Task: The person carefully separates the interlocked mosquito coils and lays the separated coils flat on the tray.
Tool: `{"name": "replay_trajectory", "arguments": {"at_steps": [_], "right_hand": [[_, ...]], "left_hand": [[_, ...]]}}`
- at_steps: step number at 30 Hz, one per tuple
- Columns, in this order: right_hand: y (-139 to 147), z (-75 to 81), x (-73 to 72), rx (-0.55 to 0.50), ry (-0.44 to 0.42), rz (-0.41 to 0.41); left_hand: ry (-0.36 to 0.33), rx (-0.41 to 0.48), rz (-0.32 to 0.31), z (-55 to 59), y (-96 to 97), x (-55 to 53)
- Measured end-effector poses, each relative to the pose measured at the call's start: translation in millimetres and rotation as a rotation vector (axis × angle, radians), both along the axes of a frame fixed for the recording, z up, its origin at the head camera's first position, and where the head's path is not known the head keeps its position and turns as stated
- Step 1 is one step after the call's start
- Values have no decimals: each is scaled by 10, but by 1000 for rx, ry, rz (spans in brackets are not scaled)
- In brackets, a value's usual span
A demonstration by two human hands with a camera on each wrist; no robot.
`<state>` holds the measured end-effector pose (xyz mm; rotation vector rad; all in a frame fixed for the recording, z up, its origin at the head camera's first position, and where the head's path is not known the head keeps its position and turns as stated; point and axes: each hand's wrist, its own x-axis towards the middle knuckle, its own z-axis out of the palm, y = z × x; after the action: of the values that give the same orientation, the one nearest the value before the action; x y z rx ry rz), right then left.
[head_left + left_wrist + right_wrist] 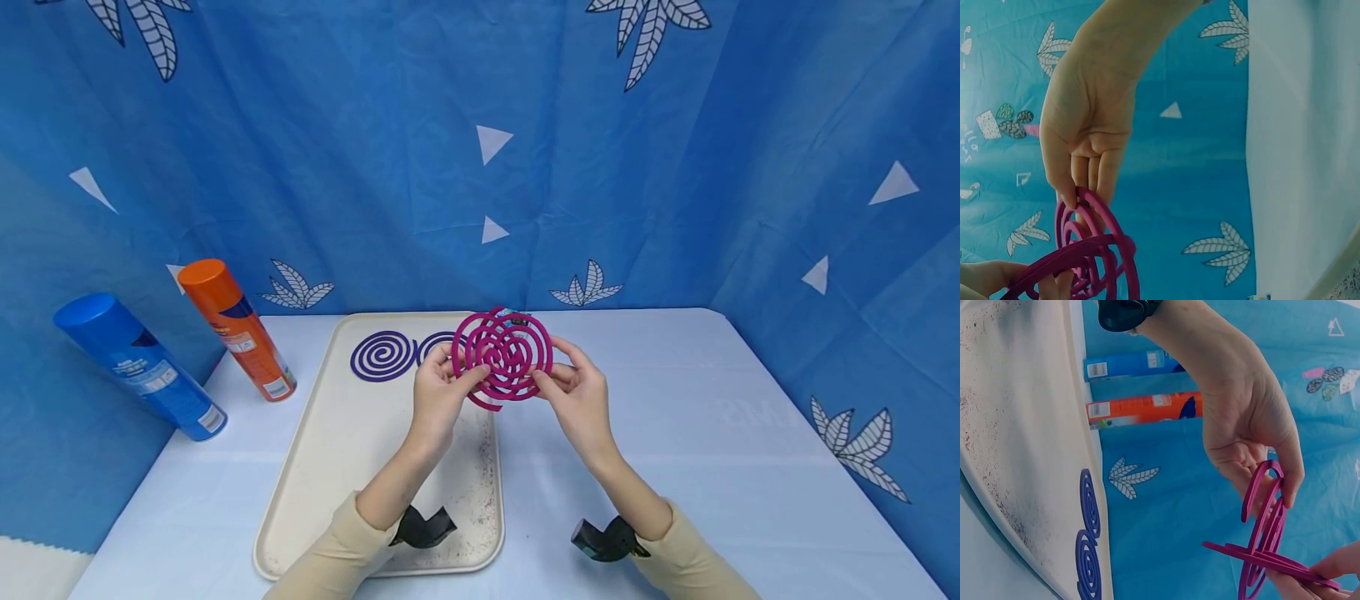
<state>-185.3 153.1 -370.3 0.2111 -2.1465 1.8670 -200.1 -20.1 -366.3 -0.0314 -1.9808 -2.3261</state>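
Two magenta mosquito coils (545,354) overlap, their spirals interlaced, held up in front of me between both hands. My left hand (437,396) pinches their left side between thumb and fingers. At the right side my right hand (581,400) grips the rim, thumb in front and fingers behind. From the right wrist view the magenta coils (1260,550) stand crossed at an angle to each other, slightly spread apart. Behind the left hand, two purple mosquito coils (382,356) lie side by side at the far end of a cream tray (375,467); the left hand partly hides one.
An orange spray can (238,329) and a blue spray can (142,367) stand on the table (675,433) left of the tray. Blue patterned cloth (420,167) hangs behind and along the sides. A small colourful item (517,319) shows partly behind the magenta coils.
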Motion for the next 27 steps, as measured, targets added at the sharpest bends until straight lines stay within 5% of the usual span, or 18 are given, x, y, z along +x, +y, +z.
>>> {"name": "replay_trajectory", "arguments": {"at_steps": [27], "right_hand": [[-19, -69, -11, -46, 80, -145]], "left_hand": [[-8, -58, -37, -16, 0, -1]]}}
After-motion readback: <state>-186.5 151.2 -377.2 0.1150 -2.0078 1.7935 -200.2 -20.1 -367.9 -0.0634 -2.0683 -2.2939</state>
